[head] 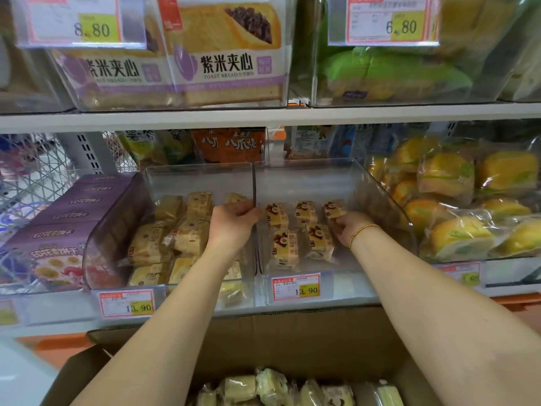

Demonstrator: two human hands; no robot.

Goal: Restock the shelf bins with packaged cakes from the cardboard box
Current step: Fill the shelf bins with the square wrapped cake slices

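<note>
My left hand [234, 222] curled over the top edge of the clear wall [254, 183] where the left bin [117, 230] met the right bin [351, 288], fingers hooked firmly on it. My right hand [347, 228], a bead bracelet [363, 232] at its wrist, reached into the right bin and pinched a packaged cake [333, 210] at the far right of the bin floor. Other cakes [285, 247] lay just left of it. Near me, below the shelf, the cardboard box [292, 338] stood open with more wrapped cakes [263, 388] inside.
</note>
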